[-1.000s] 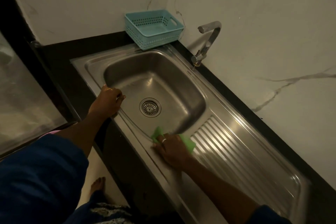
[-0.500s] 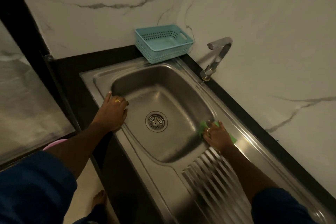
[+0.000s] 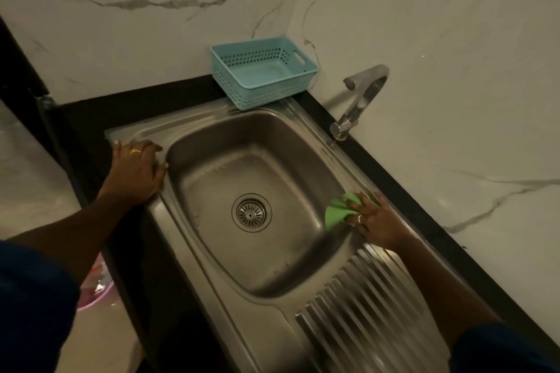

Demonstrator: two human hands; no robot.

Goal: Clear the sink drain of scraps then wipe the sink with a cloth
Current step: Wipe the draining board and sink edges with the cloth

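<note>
A steel sink (image 3: 212,130) fills the middle of the view, with a round drain strainer (image 3: 251,212) at its bottom that shows no scraps. My right hand (image 3: 375,221) presses a green cloth (image 3: 339,210) against the basin's right rim, fingers spread over it. My left hand (image 3: 136,169) lies flat on the sink's left rim, fingers apart, holding nothing.
A light blue plastic basket (image 3: 263,73) stands on the counter behind the sink. A metal tap (image 3: 360,100) rises at the right by the marble wall. The ribbed drainboard (image 3: 363,312) runs to the lower right. A pink tub (image 3: 97,291) sits on the floor at left.
My right hand with the cloth has slid from the basin's near rim along the drainboard side to the right rim. My left hand has shifted a little further back along the left rim.
</note>
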